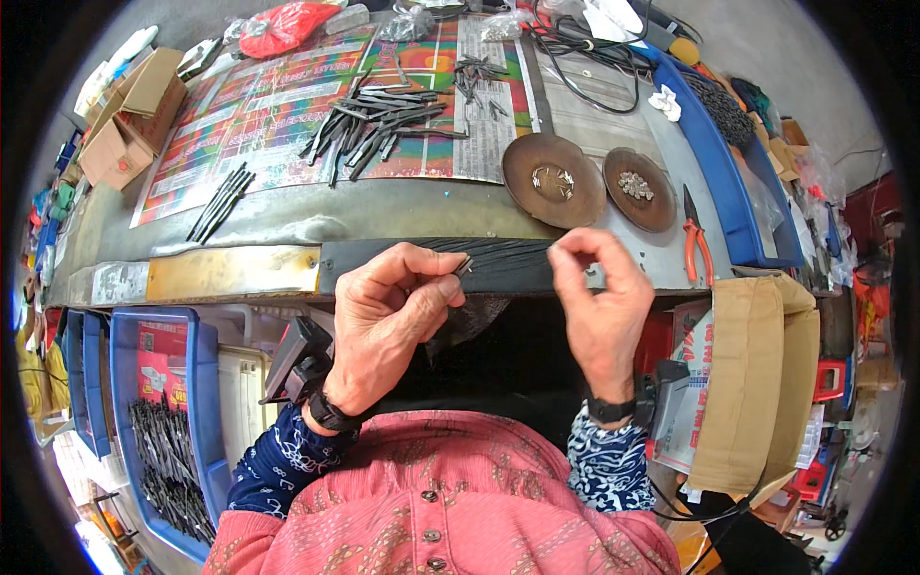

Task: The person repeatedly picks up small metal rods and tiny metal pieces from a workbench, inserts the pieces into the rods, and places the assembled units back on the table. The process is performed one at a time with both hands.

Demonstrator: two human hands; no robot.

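Observation:
My left hand (398, 311) is closed over the bench's front edge, pinching a small dark stick-like piece (465, 267) between thumb and fingertips. Only its tip shows, with a bright metallic glint. To its right, my right hand (606, 311) is also closed, thumb against forefinger; whether something tiny sits in that pinch cannot be made out. Just beyond it stand two round brown dishes: the larger dish (522, 153) holds small silvery slivers (553, 182), the smaller dish (661, 218) a heap of small silvery pieces (635, 186). A pile of black sticks (369, 125) lies on printed sheets.
Red-handled pliers (697, 244) lie right of the dishes, beside a long blue tray (743, 182). Several black sticks (220, 203) lie at left. Below the bench are a blue bin (208, 383) of dark sticks and a cardboard box (752, 383). Black cables (585, 67) coil at the back.

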